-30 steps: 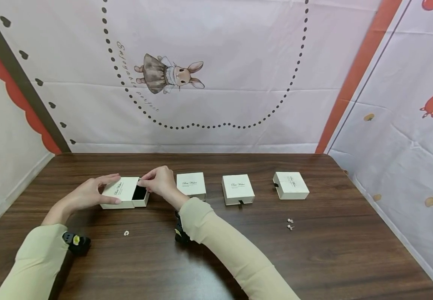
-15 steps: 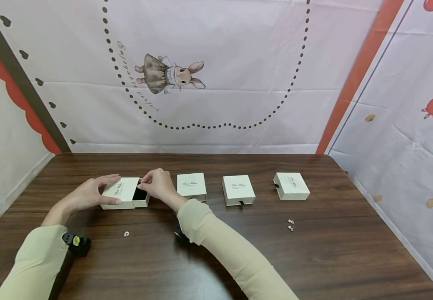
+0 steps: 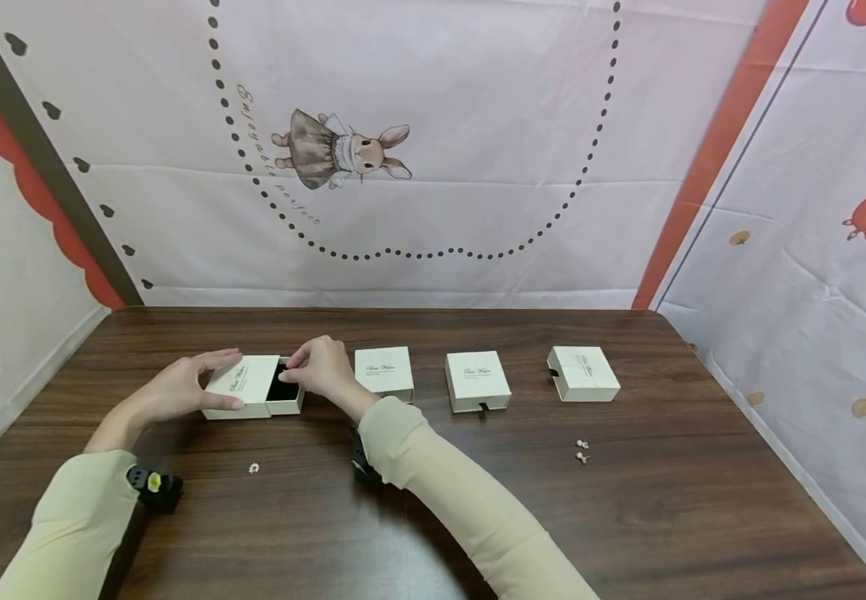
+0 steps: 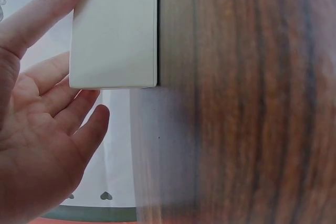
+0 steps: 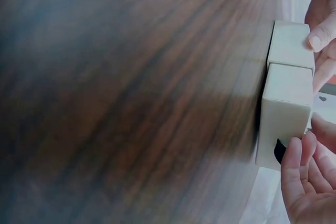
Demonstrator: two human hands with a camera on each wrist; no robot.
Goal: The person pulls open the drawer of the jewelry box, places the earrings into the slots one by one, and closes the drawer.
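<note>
My left hand (image 3: 170, 387) grips the cream sleeve (image 3: 245, 379) of a small jewellery box at the left, thumb on the front side and fingers behind. Its drawer (image 3: 285, 408) is slid partly out to the right and shows a black lining. My right hand (image 3: 325, 367) is over the drawer's right end, thumb and fingertips together. In the right wrist view a small shiny piece (image 5: 306, 131) shows between the fingertips, mostly hidden; I cannot tell what it is. Fingers overlap the black pull tab (image 5: 280, 151) there. Nearer lies a small pearly jewellery piece (image 3: 254, 468).
Three more cream boxes, the left one (image 3: 383, 371), the middle one (image 3: 478, 380) and the right one (image 3: 584, 373), stand in a row to the right. Two pearl earrings (image 3: 581, 451) lie before the right one. A printed cloth (image 3: 440, 208) hangs behind the table (image 3: 433, 533).
The drawer has slid slightly farther out to the right since half a second ago. My right fingertips have dipped a little lower over it. My left hand stays on the sleeve.
</note>
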